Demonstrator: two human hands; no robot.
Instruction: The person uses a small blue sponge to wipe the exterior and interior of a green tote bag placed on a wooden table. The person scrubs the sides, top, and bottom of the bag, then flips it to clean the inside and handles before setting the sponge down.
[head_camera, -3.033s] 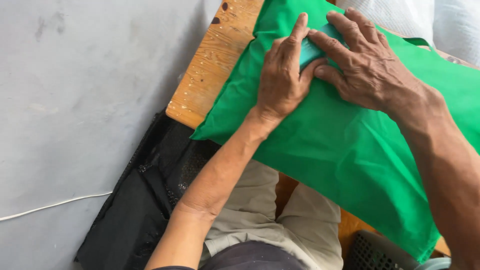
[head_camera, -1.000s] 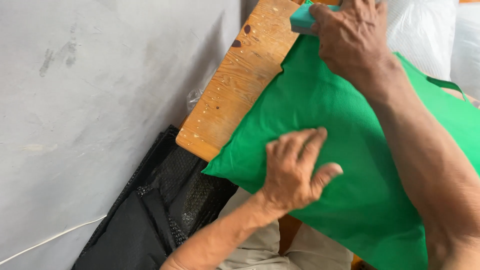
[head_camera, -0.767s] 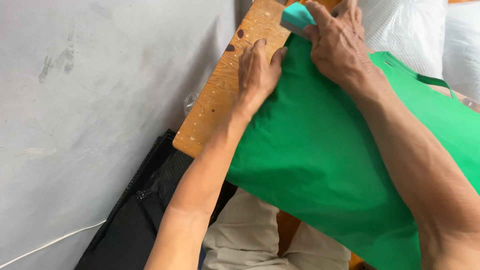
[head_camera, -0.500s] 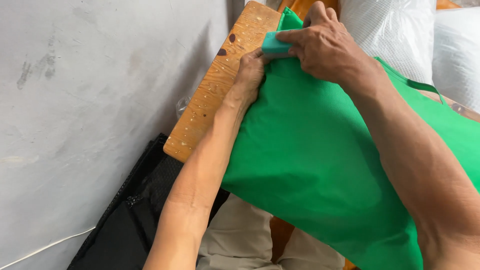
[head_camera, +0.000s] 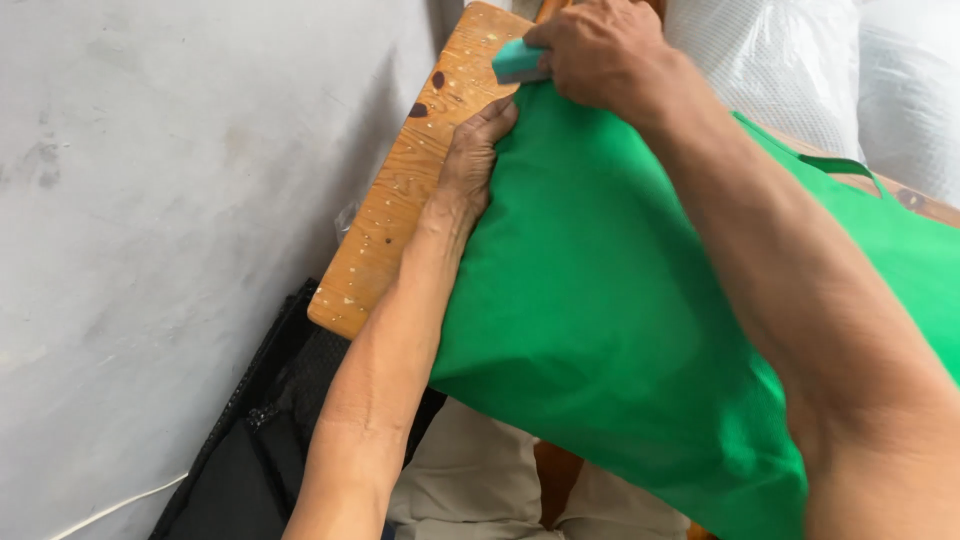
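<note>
The left hand (head_camera: 478, 150) is lying flat, pinning the green fabric bag's (head_camera: 620, 300) edge to the wooden surface (head_camera: 400, 190), while the right hand (head_camera: 600, 50) is pinching a teal block (head_camera: 515, 62) at its top corner, most of the cloth already lying smooth.

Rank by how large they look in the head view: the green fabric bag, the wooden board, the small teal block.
1. green fabric bag, by far the largest.
2. wooden board, though the bag hides part of it.
3. small teal block, partly covered by the right hand.
</note>
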